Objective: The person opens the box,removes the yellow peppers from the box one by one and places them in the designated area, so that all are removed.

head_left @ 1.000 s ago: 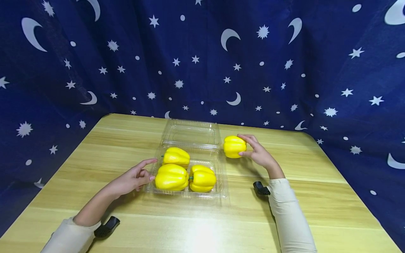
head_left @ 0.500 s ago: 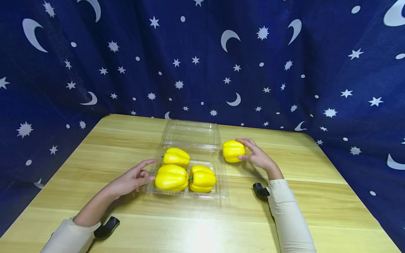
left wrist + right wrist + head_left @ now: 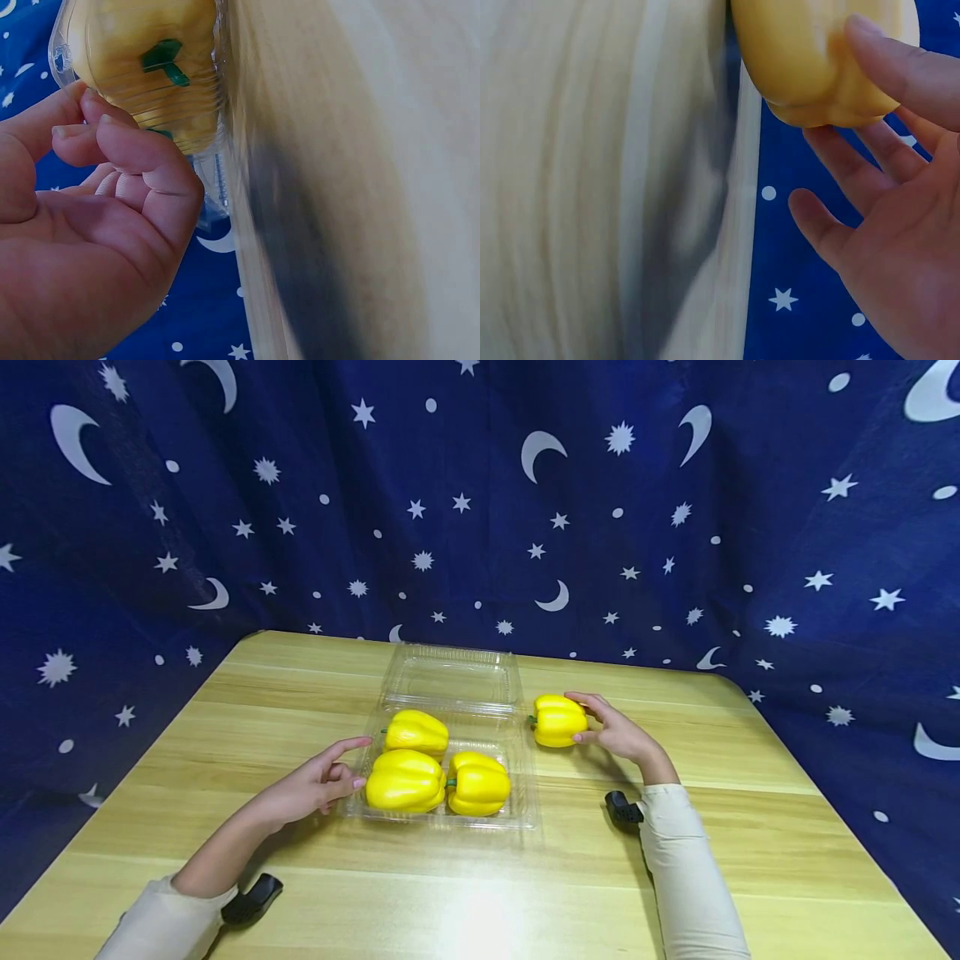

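Note:
My right hand [image 3: 618,735] holds a yellow bell pepper [image 3: 560,722] right of the clear plastic clamshell container [image 3: 527,777], its green stem pointing left. In the right wrist view the thumb [image 3: 911,71] presses one side of that pepper [image 3: 802,52], with other fingers at its far side. Three more yellow bell peppers lie in the container: one at the back left [image 3: 417,732], one at the front left [image 3: 406,782], one at the front right [image 3: 480,785]. My left hand [image 3: 318,785] pinches the container's left rim, thumb and forefinger at the edge in the left wrist view.
The container's open lid [image 3: 453,678] lies flat behind its base. Everything rests on a wooden table [image 3: 630,885]. A dark blue curtain [image 3: 480,460] with moons and stars hangs round the back and sides. Black wrist devices sit at the left cuff [image 3: 253,900] and right cuff [image 3: 624,808].
The right hand has brought its bell pepper slightly toward me and turned it, so the stem now shows on the left. The left hand and the other peppers have stayed put.

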`<action>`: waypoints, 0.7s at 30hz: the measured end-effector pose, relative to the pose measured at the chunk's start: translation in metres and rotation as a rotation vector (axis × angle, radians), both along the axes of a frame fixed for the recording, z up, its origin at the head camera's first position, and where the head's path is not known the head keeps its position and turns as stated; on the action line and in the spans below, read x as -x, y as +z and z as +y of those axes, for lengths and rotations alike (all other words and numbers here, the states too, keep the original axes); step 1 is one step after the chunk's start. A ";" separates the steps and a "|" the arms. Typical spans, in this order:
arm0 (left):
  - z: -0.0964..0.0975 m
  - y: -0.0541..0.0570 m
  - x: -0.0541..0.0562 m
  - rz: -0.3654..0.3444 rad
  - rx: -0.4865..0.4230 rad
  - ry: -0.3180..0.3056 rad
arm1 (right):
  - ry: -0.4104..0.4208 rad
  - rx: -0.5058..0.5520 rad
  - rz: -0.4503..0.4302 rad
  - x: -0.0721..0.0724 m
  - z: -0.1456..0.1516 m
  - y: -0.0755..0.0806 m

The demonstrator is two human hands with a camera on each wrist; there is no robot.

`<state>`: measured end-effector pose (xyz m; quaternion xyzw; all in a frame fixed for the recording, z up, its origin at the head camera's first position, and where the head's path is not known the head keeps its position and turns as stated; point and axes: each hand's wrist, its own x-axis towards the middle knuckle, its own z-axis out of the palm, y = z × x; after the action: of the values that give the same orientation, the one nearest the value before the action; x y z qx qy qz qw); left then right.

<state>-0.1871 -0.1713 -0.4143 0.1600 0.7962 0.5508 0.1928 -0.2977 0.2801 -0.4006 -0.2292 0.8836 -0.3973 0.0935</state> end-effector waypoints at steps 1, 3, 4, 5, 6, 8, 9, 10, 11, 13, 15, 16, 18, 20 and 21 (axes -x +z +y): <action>0.000 0.000 0.000 -0.002 0.000 0.000 | 0.000 -0.002 -0.010 0.000 0.001 0.000; 0.000 0.001 0.000 -0.004 0.000 0.001 | -0.005 -0.007 -0.028 0.000 0.002 -0.001; 0.000 0.001 0.000 -0.005 -0.001 0.000 | -0.007 -0.010 -0.031 0.001 0.003 -0.001; 0.000 0.001 -0.001 -0.005 -0.001 0.000 | -0.009 -0.015 -0.033 0.001 0.004 -0.001; 0.000 0.001 -0.001 -0.005 -0.002 -0.001 | -0.011 -0.019 -0.034 0.001 0.005 -0.001; 0.001 0.001 -0.001 -0.004 -0.004 -0.002 | -0.013 -0.025 -0.034 0.002 0.006 -0.002; 0.001 0.001 -0.001 -0.004 -0.005 -0.002 | -0.014 -0.027 -0.036 0.002 0.007 -0.002; 0.001 0.001 -0.001 -0.004 -0.004 -0.002 | -0.013 -0.026 -0.038 0.002 0.007 -0.003; 0.000 0.001 -0.001 -0.006 -0.003 -0.001 | -0.012 -0.028 -0.040 0.002 0.008 -0.003; 0.000 0.001 -0.001 -0.008 -0.001 -0.001 | -0.021 -0.039 -0.049 0.003 0.009 -0.003; 0.000 0.001 -0.001 -0.010 0.003 0.000 | -0.036 -0.050 -0.058 0.002 0.009 -0.003; 0.000 0.000 -0.001 -0.010 0.003 -0.001 | -0.044 -0.056 -0.061 0.002 0.010 -0.003; 0.001 0.000 -0.001 -0.008 0.002 -0.002 | -0.056 -0.069 -0.064 0.002 0.010 -0.003; 0.001 0.000 0.000 -0.007 0.001 -0.002 | -0.056 -0.068 -0.062 0.001 0.010 -0.002; 0.001 0.000 0.000 -0.007 0.000 -0.002 | -0.051 -0.068 -0.059 0.001 0.011 -0.002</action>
<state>-0.1868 -0.1706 -0.4140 0.1590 0.7953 0.5511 0.1962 -0.2990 0.2908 -0.4029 -0.1916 0.8990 -0.3761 0.1170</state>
